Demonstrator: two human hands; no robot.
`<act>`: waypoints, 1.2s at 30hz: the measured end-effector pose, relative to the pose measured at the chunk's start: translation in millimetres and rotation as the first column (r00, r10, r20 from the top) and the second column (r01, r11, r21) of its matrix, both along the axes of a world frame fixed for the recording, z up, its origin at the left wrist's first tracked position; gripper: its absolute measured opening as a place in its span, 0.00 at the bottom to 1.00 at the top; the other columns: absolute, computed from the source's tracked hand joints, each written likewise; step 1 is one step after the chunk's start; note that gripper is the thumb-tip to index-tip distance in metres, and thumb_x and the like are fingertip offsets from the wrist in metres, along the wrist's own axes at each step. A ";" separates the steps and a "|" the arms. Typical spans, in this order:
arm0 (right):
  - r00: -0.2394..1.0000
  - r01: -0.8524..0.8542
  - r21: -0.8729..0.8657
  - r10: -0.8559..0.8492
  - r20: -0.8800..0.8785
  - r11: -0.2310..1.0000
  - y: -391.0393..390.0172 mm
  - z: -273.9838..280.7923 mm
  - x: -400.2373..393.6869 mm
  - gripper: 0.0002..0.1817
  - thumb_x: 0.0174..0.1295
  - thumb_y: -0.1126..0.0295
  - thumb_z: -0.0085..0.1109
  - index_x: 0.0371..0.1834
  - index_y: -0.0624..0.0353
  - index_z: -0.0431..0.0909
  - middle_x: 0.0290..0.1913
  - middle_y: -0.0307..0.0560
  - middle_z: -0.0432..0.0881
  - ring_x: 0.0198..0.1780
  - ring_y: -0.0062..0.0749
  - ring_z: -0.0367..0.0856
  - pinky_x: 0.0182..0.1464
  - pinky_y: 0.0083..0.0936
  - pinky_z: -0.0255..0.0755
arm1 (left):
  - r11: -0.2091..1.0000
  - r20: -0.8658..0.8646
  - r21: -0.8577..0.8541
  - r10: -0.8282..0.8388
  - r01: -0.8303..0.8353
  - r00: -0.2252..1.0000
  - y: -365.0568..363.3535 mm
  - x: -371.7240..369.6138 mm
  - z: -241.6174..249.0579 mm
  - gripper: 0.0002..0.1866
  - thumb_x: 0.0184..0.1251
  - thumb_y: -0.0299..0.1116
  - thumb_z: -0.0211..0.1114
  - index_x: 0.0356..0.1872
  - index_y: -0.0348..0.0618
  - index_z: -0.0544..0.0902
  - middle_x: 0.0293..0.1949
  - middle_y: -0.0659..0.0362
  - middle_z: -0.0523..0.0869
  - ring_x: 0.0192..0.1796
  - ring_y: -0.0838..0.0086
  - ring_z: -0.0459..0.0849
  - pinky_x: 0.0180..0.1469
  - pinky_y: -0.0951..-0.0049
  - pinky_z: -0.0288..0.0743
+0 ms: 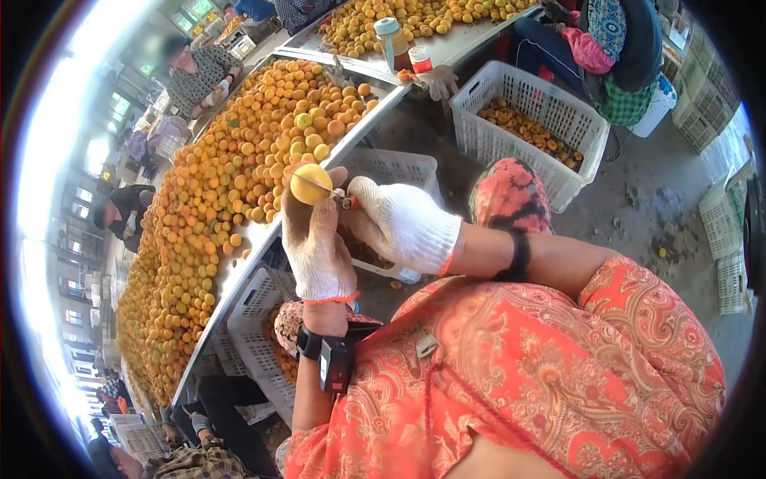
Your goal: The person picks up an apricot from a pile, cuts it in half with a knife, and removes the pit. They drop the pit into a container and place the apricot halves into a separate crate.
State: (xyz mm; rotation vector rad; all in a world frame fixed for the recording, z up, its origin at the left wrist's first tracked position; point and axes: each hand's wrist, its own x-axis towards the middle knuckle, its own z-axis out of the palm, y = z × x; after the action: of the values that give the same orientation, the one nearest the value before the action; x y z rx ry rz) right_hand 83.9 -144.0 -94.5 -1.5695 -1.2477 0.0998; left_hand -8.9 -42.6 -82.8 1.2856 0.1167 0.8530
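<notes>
White knit gloves cover both hands. The left hand point(317, 247) rises from below with its fingers curled about a yellow fruit point(310, 184), which sits at the top of the grip, held fast between thumb and fingertips. The right hand point(399, 219) lies just beside it, its grip narrow and pinched on a small knife point(331, 190), whose thin blade crosses the face of the fruit; the handle is mostly hidden in the glove. A dark band circles the right forearm, and a black wrist device point(333, 361) is strapped below the left glove.

Beyond the grip stretches a long metal counter point(239, 267) heaped with orange-yellow fruit point(231, 168). Directly beneath the two hands stands a white plastic crate point(395, 169), its contents largely hidden. Farther out past the right hand, a second white crate point(542, 112) holds a shallow layer of cut fruit pieces. At the counter's far corner stand a bottle point(393, 41) and a small red-lidded jar point(420, 60). Other people sit along the counter's opposite edge, well apart from the grip.
</notes>
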 end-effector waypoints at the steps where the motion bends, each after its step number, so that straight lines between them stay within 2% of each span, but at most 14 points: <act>1: 1.000 -0.007 -0.025 0.008 0.031 1.000 0.7 -3.9 0.2 0.14 0.69 0.63 0.55 0.48 0.63 0.70 0.27 0.59 0.82 0.30 0.57 0.83 0.31 0.44 0.75 | 1.000 0.033 -0.007 0.004 -0.004 0.999 -0.7 0.7 2.3 0.25 0.72 0.35 0.64 0.66 0.37 0.70 0.58 0.51 0.80 0.59 0.64 0.80 0.63 0.63 0.74; 2: 0.998 -0.016 -0.053 0.020 0.060 0.998 0.8 -6.7 0.0 0.12 0.69 0.66 0.56 0.47 0.62 0.70 0.28 0.60 0.82 0.31 0.57 0.83 0.31 0.44 0.75 | 1.000 0.032 -0.009 0.008 -0.008 0.999 2.0 0.1 0.2 0.25 0.72 0.35 0.64 0.66 0.37 0.70 0.58 0.51 0.80 0.59 0.64 0.80 0.63 0.63 0.74; 6: 0.998 -0.059 -0.107 0.056 -0.029 0.993 -2.1 -0.7 3.2 0.13 0.69 0.64 0.57 0.44 0.64 0.71 0.29 0.62 0.82 0.33 0.59 0.83 0.32 0.45 0.74 | 0.997 -0.029 -0.075 0.006 -0.008 1.000 11.0 0.3 -9.3 0.24 0.70 0.26 0.63 0.66 0.37 0.71 0.60 0.53 0.79 0.59 0.66 0.80 0.62 0.67 0.74; 8: 0.997 -0.072 -0.117 0.067 -0.043 0.990 -1.2 -1.4 7.5 0.14 0.69 0.63 0.57 0.43 0.64 0.72 0.29 0.63 0.82 0.34 0.60 0.83 0.34 0.45 0.74 | 0.994 -0.076 -0.023 0.102 -0.104 0.992 10.0 0.4 -1.3 0.25 0.68 0.24 0.63 0.66 0.36 0.71 0.59 0.53 0.80 0.58 0.66 0.80 0.61 0.68 0.74; 10: 0.995 -0.087 -0.131 0.080 -0.059 0.988 -2.9 2.3 9.8 0.14 0.69 0.63 0.57 0.42 0.65 0.72 0.29 0.64 0.82 0.36 0.60 0.83 0.35 0.45 0.74 | 0.993 -0.084 -0.009 0.121 -0.122 0.989 13.6 -1.1 3.7 0.27 0.66 0.23 0.64 0.66 0.34 0.71 0.57 0.54 0.81 0.56 0.68 0.81 0.59 0.71 0.74; 12: 0.994 -0.103 -0.202 0.093 -0.060 0.974 -7.2 10.7 11.5 0.15 0.70 0.62 0.57 0.42 0.65 0.73 0.31 0.64 0.82 0.38 0.61 0.83 0.38 0.45 0.74 | 0.997 -0.100 -0.056 -0.051 0.045 0.994 22.5 -7.6 7.3 0.30 0.60 0.22 0.67 0.66 0.31 0.72 0.55 0.54 0.81 0.54 0.71 0.81 0.55 0.75 0.75; 14: 0.993 -0.112 -0.215 0.100 -0.065 0.970 -7.6 10.6 13.3 0.15 0.70 0.61 0.57 0.42 0.65 0.73 0.31 0.64 0.82 0.38 0.60 0.83 0.37 0.45 0.74 | 0.997 -0.109 -0.063 -0.058 0.052 0.992 21.4 -9.2 8.9 0.29 0.60 0.21 0.66 0.65 0.32 0.73 0.53 0.55 0.81 0.51 0.73 0.80 0.52 0.77 0.74; 16: 0.992 -0.120 -0.224 0.108 -0.063 0.967 -7.4 9.3 14.4 0.15 0.70 0.61 0.57 0.42 0.65 0.73 0.31 0.63 0.82 0.38 0.60 0.83 0.37 0.45 0.74 | 0.994 -0.190 0.037 0.105 -0.100 0.976 21.3 -9.8 8.2 0.28 0.60 0.20 0.64 0.64 0.33 0.73 0.51 0.54 0.82 0.49 0.74 0.80 0.50 0.77 0.75; 17: 0.993 -0.115 -0.212 0.105 -0.057 0.971 -7.0 6.2 14.0 0.15 0.70 0.61 0.57 0.42 0.65 0.73 0.31 0.64 0.82 0.38 0.60 0.83 0.37 0.45 0.74 | 0.973 -0.176 0.147 0.201 -0.176 0.964 19.3 -6.2 5.5 0.26 0.60 0.19 0.64 0.63 0.34 0.74 0.50 0.55 0.82 0.46 0.77 0.80 0.46 0.79 0.74; 18: 0.993 -0.111 -0.199 0.104 -0.050 0.974 -6.7 4.4 13.5 0.15 0.70 0.60 0.57 0.42 0.65 0.73 0.31 0.64 0.82 0.38 0.60 0.83 0.37 0.45 0.74 | 0.974 -0.177 0.143 0.202 -0.178 0.963 19.4 -7.4 3.2 0.26 0.60 0.19 0.64 0.63 0.34 0.74 0.50 0.55 0.82 0.46 0.77 0.80 0.46 0.79 0.74; 20: 0.995 -0.100 -0.221 0.093 -0.041 0.970 -6.5 5.7 11.9 0.15 0.70 0.61 0.57 0.42 0.65 0.73 0.31 0.64 0.82 0.38 0.60 0.83 0.37 0.45 0.74 | 0.987 -0.181 0.071 0.158 -0.147 0.971 20.9 -8.9 1.4 0.25 0.64 0.25 0.64 0.63 0.33 0.73 0.50 0.56 0.81 0.45 0.77 0.80 0.46 0.80 0.73; 26: 0.995 -0.103 -0.211 0.099 -0.032 0.972 -3.5 2.0 13.4 0.15 0.70 0.61 0.57 0.43 0.65 0.73 0.30 0.65 0.81 0.38 0.61 0.83 0.36 0.45 0.73 | 0.991 -0.159 0.010 0.137 -0.137 0.978 15.0 -6.1 -0.7 0.24 0.67 0.27 0.64 0.62 0.33 0.73 0.48 0.57 0.82 0.44 0.76 0.80 0.45 0.78 0.74; 29: 0.995 -0.104 -0.195 0.103 -0.013 0.975 -3.9 1.0 15.2 0.15 0.70 0.61 0.58 0.43 0.65 0.73 0.30 0.65 0.81 0.37 0.61 0.83 0.35 0.45 0.74 | 0.990 -0.139 -0.080 0.101 -0.113 0.985 16.0 -5.3 -0.9 0.23 0.65 0.23 0.65 0.61 0.32 0.73 0.45 0.56 0.82 0.41 0.78 0.80 0.41 0.81 0.74; 36: 0.994 -0.108 -0.206 0.110 -0.003 0.973 -4.2 3.7 11.4 0.16 0.70 0.59 0.57 0.41 0.63 0.71 0.29 0.63 0.81 0.36 0.60 0.83 0.34 0.45 0.74 | 0.981 -0.110 -0.187 0.023 -0.043 0.994 19.2 -6.2 -5.5 0.23 0.66 0.24 0.64 0.61 0.32 0.73 0.44 0.56 0.82 0.41 0.77 0.81 0.42 0.79 0.75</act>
State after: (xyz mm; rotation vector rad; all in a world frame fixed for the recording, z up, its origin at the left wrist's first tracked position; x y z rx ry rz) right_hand 95.3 -148.3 -90.9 -1.6781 -1.3651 0.3015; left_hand -15.2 -23.4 -88.3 1.1530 0.2988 0.7815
